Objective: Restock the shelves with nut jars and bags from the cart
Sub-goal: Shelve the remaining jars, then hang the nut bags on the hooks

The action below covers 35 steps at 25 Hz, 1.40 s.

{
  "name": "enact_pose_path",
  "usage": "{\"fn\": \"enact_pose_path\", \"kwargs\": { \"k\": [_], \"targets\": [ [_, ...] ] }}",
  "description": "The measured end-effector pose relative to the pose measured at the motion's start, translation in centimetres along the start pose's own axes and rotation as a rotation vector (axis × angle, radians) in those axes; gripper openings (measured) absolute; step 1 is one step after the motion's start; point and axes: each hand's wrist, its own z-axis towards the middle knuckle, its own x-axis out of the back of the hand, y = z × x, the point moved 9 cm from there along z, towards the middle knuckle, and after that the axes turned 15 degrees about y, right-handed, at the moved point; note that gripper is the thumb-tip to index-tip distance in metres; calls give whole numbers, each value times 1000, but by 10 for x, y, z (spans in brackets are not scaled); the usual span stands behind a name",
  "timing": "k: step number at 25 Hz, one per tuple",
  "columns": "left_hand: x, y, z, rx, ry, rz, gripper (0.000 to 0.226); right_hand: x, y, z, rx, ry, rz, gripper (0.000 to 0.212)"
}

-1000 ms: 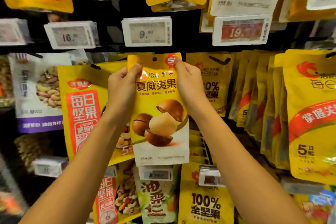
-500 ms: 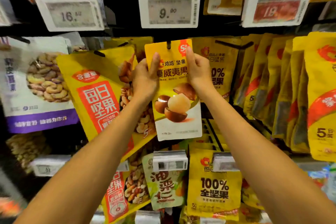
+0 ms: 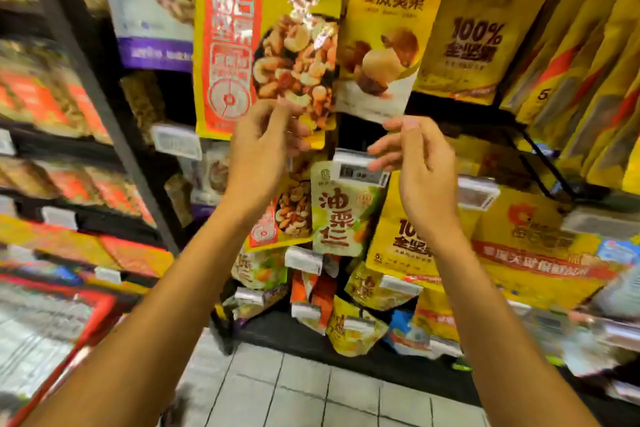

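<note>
The yellow macadamia bag (image 3: pixel 384 38) hangs by itself on a shelf hook, between a mixed-nut bag (image 3: pixel 263 45) and a "100%" yellow bag (image 3: pixel 474 28). My left hand (image 3: pixel 263 146) is below the mixed-nut bag, fingers loosely curled, holding nothing. My right hand (image 3: pixel 415 163) is just under the macadamia bag, in front of a white price tag (image 3: pixel 356 172), fingers relaxed and empty. Neither hand touches the macadamia bag. The view is blurred by motion.
Rows of yellow nut bags (image 3: pixel 588 62) hang at the right. A green chestnut bag (image 3: pixel 337 215) and smaller packets (image 3: pixel 349 326) hang below. A black upright post (image 3: pixel 114 135) divides the shelves at the left. Grey floor tiles (image 3: pixel 294 392) lie beneath.
Both hands have let go of the macadamia bag, which now hangs on the hook, and have dropped below it. The view has tilted down toward the lower shelves and floor.
</note>
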Motion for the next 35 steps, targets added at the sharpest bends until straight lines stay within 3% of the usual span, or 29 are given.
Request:
{"fn": "enact_pose_path", "kwargs": {
  "k": [3,8,12,16,22,26,32,35],
  "targets": [
    [86,-46,-84,185,77,108,33,-28,32,-91,-199,-264,100,32],
    [272,-79,-236,503,520,218,34,-91,50,-257,-460,-647,137,37],
    [391,-70,-331,610,893,181,32,-132,28,-394,-594,-958,166,37],
    [497,-57,-380,589,1158,125,33,-190,-28,-507,-530,-1243,229,34],
    [644,-52,-391,643,1157,122,32,-298,-100,-626,-476,-1408,276,28],
    [722,-86,-386,846,1137,136,28,-365,-109,-692,-429,-1558,111,26],
    [772,-210,-399,1250,1132,32,36,-461,-35,-789,-66,-1861,-236,32],
    [797,-264,-439,1401,1242,107,40,-491,19,-845,104,-2026,-344,27]
  ]
}}
